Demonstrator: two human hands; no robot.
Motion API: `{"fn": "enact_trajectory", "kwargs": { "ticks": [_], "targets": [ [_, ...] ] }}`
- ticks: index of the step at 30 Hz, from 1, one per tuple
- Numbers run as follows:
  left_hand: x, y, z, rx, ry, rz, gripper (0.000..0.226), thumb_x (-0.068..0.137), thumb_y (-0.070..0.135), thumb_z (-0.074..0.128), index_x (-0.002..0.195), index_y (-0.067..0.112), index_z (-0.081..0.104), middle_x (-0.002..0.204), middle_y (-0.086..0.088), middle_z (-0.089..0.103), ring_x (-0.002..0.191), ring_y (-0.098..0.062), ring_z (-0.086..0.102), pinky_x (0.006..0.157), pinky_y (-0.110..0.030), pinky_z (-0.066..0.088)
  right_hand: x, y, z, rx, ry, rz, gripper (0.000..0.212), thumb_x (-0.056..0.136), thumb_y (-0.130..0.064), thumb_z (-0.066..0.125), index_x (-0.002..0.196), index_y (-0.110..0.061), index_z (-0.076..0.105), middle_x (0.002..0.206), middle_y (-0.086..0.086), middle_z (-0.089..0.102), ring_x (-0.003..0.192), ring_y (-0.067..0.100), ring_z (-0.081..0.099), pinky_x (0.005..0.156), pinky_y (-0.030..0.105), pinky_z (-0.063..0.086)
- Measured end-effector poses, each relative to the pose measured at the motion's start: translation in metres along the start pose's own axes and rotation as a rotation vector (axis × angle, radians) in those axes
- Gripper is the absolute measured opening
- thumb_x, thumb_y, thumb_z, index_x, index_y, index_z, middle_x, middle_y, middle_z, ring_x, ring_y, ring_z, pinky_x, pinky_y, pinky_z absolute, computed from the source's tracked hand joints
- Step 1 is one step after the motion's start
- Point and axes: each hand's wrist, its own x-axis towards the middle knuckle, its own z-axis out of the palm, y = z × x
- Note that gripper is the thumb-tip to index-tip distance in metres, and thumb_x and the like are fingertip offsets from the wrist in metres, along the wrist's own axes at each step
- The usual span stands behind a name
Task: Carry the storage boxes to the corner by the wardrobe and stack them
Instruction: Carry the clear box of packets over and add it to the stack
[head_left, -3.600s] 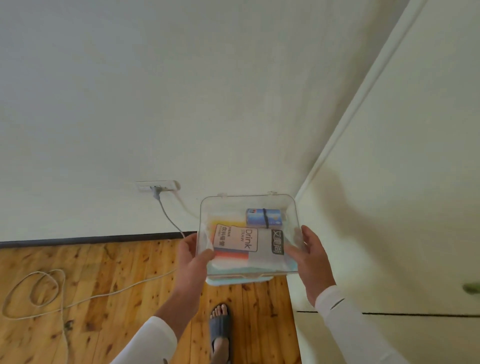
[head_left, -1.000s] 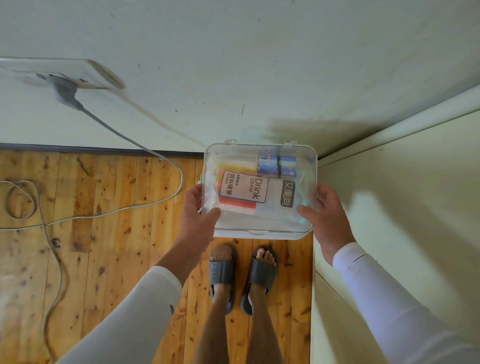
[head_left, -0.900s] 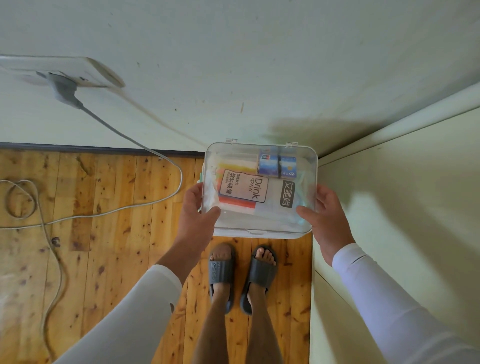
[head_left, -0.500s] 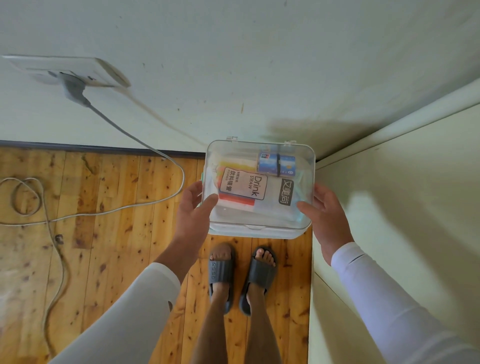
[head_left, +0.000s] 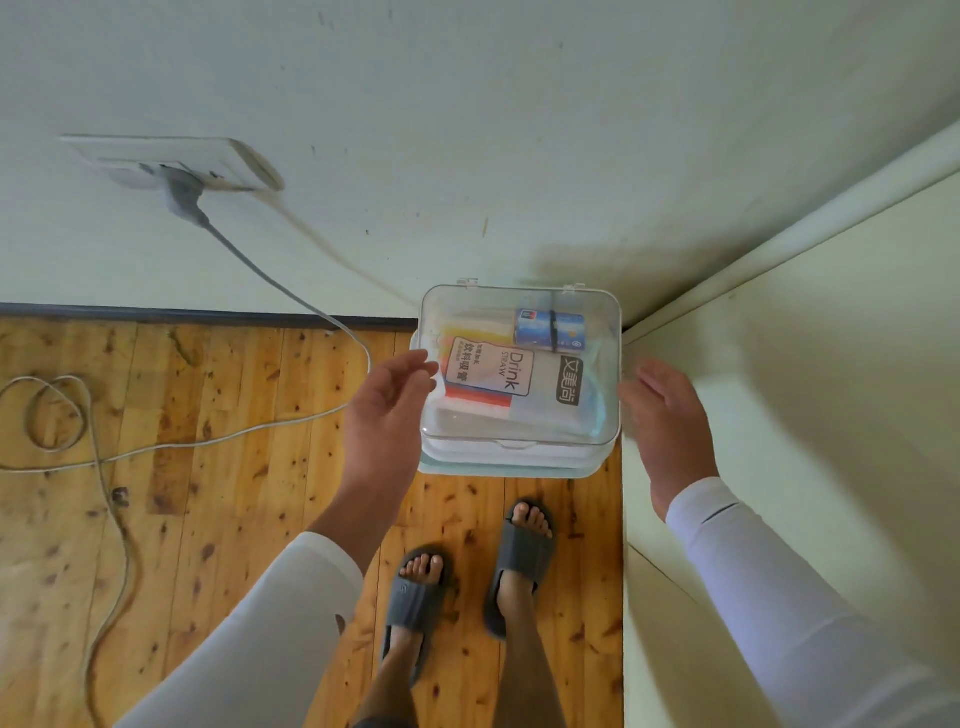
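Above grey rubber slippers (head_left: 415, 597), the left hand (head_left: 387, 410) and right hand (head_left: 667, 415) flank, spread and empty, a clear rigid plastic storage box (head_left: 519, 374). It is stacked on a pale-blue box (head_left: 498, 467) beside the cream wardrobe (head_left: 805, 389). It is likely light and slick, best gripped by its short sides. A grey cable (head_left: 208, 441) trails left from the white wall socket (head_left: 176, 163).

The clear storage box (head_left: 519, 431) sat on a pale box (head_left: 506, 469) in the corner beside the wardrobe (head_left: 805, 415). The left hand (head_left: 387, 410) and right hand (head_left: 667, 415) flanked it, fingers straight, gripping nothing.
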Motion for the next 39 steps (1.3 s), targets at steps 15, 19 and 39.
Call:
{"fn": "enact_trajectory", "kwargs": {
  "ticks": [15,19,39],
  "targets": [
    [-0.043,0.049,-0.052,0.18,-0.372,-0.069,0.02,0.098,0.019,0.053,0.101,0.033,0.067,0.106,0.008,0.07,0.101,-0.011,0.063,0.083,-0.024,0.049,-0.11,-0.047,0.031,0.0,-0.052,-0.035,0.033,0.092,-0.026,0.058,0.124,-0.03,0.053,0.118,-0.011,0.06,0.114,0.013,0.055,0.09,0.032,0.051],
    [-0.058,0.074,-0.066,0.214,-0.448,-0.044,0.018,0.097,0.019,0.054,0.1,0.031,0.067,0.108,0.007,0.069,0.1,-0.009,0.062,0.074,-0.016,0.045,-0.153,-0.061,0.029,-0.055,-0.071,-0.026,0.036,0.091,-0.027,0.058,0.127,-0.03,0.052,0.125,-0.01,0.057,0.116,0.012,0.053,0.096,0.035,0.048],
    [-0.205,0.157,-0.081,0.316,-0.635,0.197,0.015,0.097,0.02,0.056,0.102,0.027,0.068,0.106,0.003,0.071,0.104,-0.018,0.065,0.099,-0.038,0.047,-0.317,-0.101,-0.05,0.021,0.118,-0.139,0.029,0.091,-0.032,0.058,0.119,-0.036,0.054,0.101,-0.033,0.052,0.09,-0.015,0.047,0.066,0.008,0.034]
  ]
}}
